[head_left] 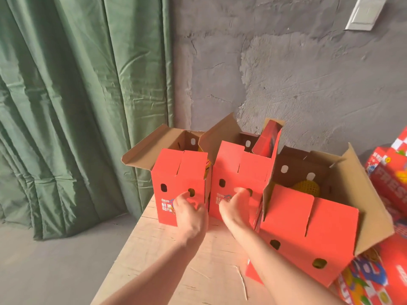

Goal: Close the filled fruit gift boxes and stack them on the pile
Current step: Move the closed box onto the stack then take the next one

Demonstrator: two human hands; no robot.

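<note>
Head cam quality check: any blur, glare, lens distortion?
Head view: soft, even light, no hard glare; fingertips of the right hand smeared by motion; wide-angle bending leans the green pleated curtain and the open red cardboard gift boxes outward at the edges.

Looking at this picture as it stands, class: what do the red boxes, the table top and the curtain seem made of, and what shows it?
Red boxes: cardboard, printed matt red outside, bare brown inside the open flaps. Table top: pale raw wood, probably plywood, with grain and splinters. Curtain: green cloth, slight sheen, creased folds.
</note>
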